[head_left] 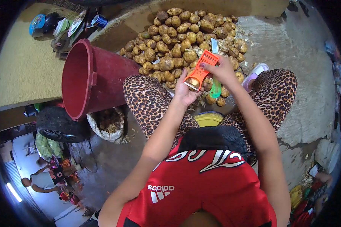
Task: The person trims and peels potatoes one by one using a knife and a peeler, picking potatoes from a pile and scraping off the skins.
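My right hand [224, 72] grips an orange peeler [205, 65] with grating slots, thumb on its flat face. The peeler's blade end lies over a potato [193, 82] that my left hand [186, 92] holds from below, fingers wrapped round its side. Most of the potato is hidden by the peeler and fingers. A green perforated handle [216, 89] shows below my right hand, and a pale blade [215, 45] shows above it; I cannot tell whether they are one tool or whether the hand holds them. Beyond both hands spreads a large heap of brown potatoes [166, 64].
A red barrel [113, 77] lies tipped at the left, beside a white sack [109, 130] of scraps and a tyre [58, 123]. Between my legs is a yellow round object [208, 120]. Dishes sit on a ledge [22, 75]. Another person [45, 179] is farther off at lower left.
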Demonstrator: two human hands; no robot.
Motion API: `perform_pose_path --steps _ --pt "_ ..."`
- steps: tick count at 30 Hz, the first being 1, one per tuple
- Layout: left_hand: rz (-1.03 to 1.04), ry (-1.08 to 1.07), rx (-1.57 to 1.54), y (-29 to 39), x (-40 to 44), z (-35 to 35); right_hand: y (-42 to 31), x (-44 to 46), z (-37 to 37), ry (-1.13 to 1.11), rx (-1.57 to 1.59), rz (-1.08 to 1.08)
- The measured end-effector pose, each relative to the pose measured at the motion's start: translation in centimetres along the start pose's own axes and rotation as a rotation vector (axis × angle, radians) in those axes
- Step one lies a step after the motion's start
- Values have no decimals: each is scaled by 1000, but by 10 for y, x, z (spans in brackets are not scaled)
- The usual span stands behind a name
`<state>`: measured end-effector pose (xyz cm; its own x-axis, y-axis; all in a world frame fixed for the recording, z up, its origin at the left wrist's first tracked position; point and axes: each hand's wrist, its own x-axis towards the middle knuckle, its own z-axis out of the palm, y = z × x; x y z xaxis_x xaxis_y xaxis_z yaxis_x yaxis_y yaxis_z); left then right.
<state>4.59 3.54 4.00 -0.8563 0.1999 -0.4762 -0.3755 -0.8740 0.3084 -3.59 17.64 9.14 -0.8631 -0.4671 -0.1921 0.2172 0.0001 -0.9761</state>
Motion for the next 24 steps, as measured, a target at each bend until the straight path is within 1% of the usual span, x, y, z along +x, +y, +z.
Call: perform_pose_path --steps 2,3,4,6,7,9,11,12,14,15,17,18,20,21,22,23,24 --pt "-2 37 -39 -1 -2 0 16 3 7 77 -35 -48" --pt "-3 44 -66 -1 -2 -1 19 5 7 72 -87 -135" --pt "-3 52 -95 -1 -2 -2 22 5 7 80 -86 -174" --pt "65 20 -2 0 0 -4 20 4 11 96 -86 -254" --pt "97 4 45 1 1 -5 13 3 11 100 -104 -211" --pt "85 16 88 2 1 1 -4 -1 5 107 -141 -124" --pt "68 68 139 4 -5 14 4 14 -18 277 -311 -225" --pt "72 45 157 5 -6 15 7 22 -34 362 -397 -276" --pt "81 -4 196 5 -8 15 -11 27 -66 464 -166 -246" --pt "51 -36 167 6 -8 15 -12 26 -67 440 -119 -228" --pt "35 14 123 5 -6 18 -15 26 -69 390 -31 -198" --pt "27 42 99 4 -6 21 -15 24 -64 330 12 -163" --pt "7 1 51 5 2 8 -13 13 -39 211 102 -88" --pt "-5 -18 26 5 4 3 -11 8 -27 142 99 -50" --pt "13 25 40 5 3 6 -10 3 -16 74 95 -12" --pt "32 66 56 4 3 10 -7 0 -8 7 55 -19" --pt "52 106 71 4 3 12 -14 -7 2 6 7 -12"
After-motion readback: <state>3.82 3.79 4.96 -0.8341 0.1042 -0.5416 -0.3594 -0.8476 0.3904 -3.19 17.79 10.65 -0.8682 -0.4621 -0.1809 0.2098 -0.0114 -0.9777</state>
